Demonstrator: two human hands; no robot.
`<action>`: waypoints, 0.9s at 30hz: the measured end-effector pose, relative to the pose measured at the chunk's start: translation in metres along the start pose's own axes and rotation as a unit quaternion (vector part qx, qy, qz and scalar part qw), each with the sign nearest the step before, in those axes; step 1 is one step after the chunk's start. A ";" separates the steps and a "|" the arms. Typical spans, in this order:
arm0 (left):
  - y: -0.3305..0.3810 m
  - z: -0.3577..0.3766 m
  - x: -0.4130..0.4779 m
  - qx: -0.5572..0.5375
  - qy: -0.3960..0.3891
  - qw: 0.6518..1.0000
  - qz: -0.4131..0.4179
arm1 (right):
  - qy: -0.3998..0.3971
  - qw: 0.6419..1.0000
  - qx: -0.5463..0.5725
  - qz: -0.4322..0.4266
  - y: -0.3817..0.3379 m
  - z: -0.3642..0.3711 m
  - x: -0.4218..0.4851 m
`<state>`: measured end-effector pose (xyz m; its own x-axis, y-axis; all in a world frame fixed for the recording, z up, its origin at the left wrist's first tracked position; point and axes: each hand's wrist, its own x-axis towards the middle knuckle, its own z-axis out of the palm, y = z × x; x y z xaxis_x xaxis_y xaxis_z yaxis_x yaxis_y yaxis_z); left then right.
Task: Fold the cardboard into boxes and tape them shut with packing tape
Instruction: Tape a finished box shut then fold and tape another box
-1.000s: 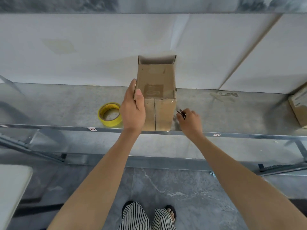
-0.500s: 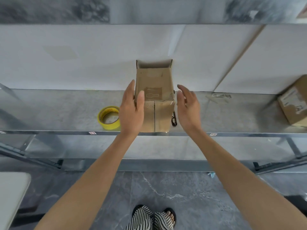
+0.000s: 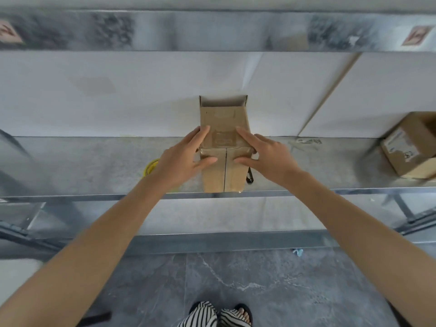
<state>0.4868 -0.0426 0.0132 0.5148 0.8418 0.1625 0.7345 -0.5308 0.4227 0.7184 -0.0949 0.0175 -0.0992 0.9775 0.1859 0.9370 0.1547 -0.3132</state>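
A small brown cardboard box (image 3: 224, 121) stands on the metal shelf (image 3: 94, 166), its far end open toward the white wall. Its near face shows two flaps meeting at a centre seam, with clear tape across the top edge. My left hand (image 3: 182, 159) rests on the box's left near corner, fingers straight on top and thumb on the front face. My right hand (image 3: 265, 156) mirrors it on the right corner. A yellow tape roll (image 3: 150, 166) lies left of the box, mostly hidden behind my left hand.
A small black tool (image 3: 249, 178) lies on the shelf just right of the box. Another cardboard box (image 3: 410, 147) sits at the shelf's far right. An upper shelf beam (image 3: 212, 31) runs overhead. The shelf's front edge is right below the box.
My right hand let go of the black tool beside the box. Both hands then moved onto the box's near top edge, left hand shifting from its side.
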 end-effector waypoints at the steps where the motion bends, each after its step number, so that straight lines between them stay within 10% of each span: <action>1: -0.003 -0.006 0.001 -0.012 -0.037 0.999 -0.005 | -0.032 0.999 0.002 0.003 0.000 -0.007 0.001; 9: -0.008 -0.045 0.025 -0.010 -0.149 0.989 -0.001 | -0.237 0.964 0.112 0.039 0.003 -0.053 0.026; 22: 0.006 -0.019 0.008 -0.149 -0.138 0.979 -0.023 | -0.078 0.987 0.133 0.042 -0.001 -0.013 0.004; 27: 0.039 0.020 0.002 -0.329 0.051 0.938 -0.098 | 0.049 0.939 0.317 0.125 -0.030 0.028 -0.005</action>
<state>0.5249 -0.0638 0.0118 0.3298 0.9393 0.0946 0.3623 -0.2184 0.9061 0.6810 -0.1006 0.0001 0.1584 0.9814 0.1083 0.5357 0.0067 -0.8444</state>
